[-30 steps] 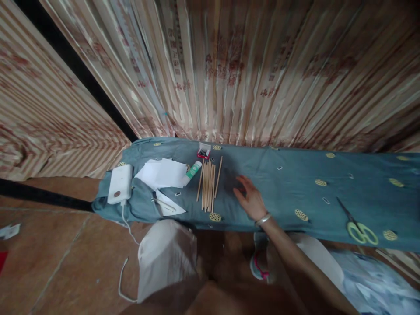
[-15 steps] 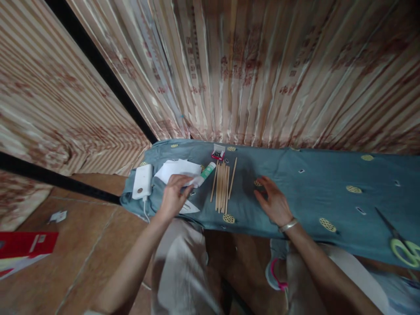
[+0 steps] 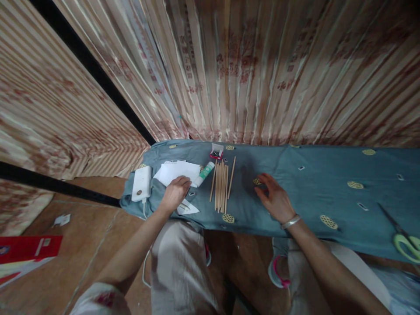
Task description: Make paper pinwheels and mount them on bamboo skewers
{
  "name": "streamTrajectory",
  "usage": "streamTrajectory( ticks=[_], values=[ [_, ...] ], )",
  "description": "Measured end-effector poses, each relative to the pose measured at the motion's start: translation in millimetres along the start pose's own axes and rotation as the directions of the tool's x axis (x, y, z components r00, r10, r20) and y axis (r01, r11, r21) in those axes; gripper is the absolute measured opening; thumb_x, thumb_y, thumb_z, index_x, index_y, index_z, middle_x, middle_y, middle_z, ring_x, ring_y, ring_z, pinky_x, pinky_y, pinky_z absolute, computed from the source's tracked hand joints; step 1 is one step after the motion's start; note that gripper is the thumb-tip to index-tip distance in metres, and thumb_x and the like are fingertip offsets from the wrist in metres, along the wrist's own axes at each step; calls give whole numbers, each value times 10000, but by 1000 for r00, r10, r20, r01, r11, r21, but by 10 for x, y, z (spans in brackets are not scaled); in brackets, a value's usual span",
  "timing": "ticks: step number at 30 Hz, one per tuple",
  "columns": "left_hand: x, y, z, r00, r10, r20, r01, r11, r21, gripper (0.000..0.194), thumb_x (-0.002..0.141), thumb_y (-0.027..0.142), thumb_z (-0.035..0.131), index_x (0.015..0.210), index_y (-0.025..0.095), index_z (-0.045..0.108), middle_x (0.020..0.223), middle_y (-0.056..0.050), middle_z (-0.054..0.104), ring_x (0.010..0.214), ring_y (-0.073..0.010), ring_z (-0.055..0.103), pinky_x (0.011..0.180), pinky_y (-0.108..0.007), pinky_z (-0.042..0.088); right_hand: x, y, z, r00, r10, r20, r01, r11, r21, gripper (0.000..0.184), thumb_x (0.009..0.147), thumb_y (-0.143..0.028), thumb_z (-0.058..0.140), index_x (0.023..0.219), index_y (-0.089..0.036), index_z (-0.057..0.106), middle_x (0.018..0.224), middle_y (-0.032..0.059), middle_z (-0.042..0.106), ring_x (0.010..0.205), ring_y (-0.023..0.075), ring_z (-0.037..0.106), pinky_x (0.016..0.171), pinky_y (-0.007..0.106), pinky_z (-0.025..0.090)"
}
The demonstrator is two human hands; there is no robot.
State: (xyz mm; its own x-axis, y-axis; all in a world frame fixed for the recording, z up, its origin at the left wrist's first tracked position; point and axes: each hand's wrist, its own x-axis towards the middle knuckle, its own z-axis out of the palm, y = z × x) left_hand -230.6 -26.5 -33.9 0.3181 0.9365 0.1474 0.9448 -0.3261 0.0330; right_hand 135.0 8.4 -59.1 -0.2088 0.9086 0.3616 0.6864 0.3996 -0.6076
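Note:
My left hand (image 3: pixel 177 193) is closed at the lower right edge of several white paper sheets (image 3: pixel 175 170). Its fingertips are bunched together, and what is between them, if anything, is hidden. A green and white glue stick (image 3: pixel 205 173) lies just beyond those fingers. Below the hand is a white paper triangle (image 3: pixel 188 207) with small thin pieces on it. To the right, my right hand (image 3: pixel 275 199) hovers low over or rests on the cloth, empty, thumb and fingers apart. Between the hands lies a row of several thin wooden sticks (image 3: pixel 222 186).
A small red and white box (image 3: pixel 216 152) with dark bits inside stands behind the sticks. A white power bank (image 3: pixel 141 183) with a cable lies at the left end of the blue cloth (image 3: pixel 308 192). Green-handled scissors (image 3: pixel 405 240) lie far right. Striped curtains (image 3: pixel 229 87) hang behind.
My left hand has drawn slightly down and its fingers have curled in, uncovering the whole glue stick. The right hand stays nearly in place. The view has shifted slightly.

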Motion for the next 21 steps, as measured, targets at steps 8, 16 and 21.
streamTrajectory(
  ticks=[8, 16, 21],
  values=[
    [-20, 42, -89, 998, -46, 50, 46, 999, 1, 276, 936, 124, 458, 1089, 150, 686, 1176, -130, 691, 1103, -227, 648, 966, -370, 536, 11, 5, 27, 999, 28, 20, -29, 999, 29, 411, 900, -357, 501, 1256, -168, 581, 1361, 181, 576, 1170, 309, 630, 934, 486, 560],
    [-2, -75, -231, 989, -127, 71, 123, 991, 60, 309, 890, 76, 441, 1076, 134, 680, 1172, -145, 698, 1085, -259, 670, 942, -381, 543, 27, 22, 41, 999, 25, 26, -25, 999, 34, 411, 900, -356, 509, 1267, -185, 576, 1362, 165, 577, 1105, 293, 656, 933, 489, 555],
    [-43, -206, -361, 971, -216, -101, 215, 976, -30, 295, 891, 147, 445, 1045, 101, 692, 1132, -179, 709, 1061, -295, 677, 937, -431, 538, 27, 5, 45, 1000, 7, 29, -8, 1000, 29, 396, 899, -340, 504, 1254, -184, 578, 1333, 166, 594, 1114, 290, 649, 951, 489, 543]
  ],
)
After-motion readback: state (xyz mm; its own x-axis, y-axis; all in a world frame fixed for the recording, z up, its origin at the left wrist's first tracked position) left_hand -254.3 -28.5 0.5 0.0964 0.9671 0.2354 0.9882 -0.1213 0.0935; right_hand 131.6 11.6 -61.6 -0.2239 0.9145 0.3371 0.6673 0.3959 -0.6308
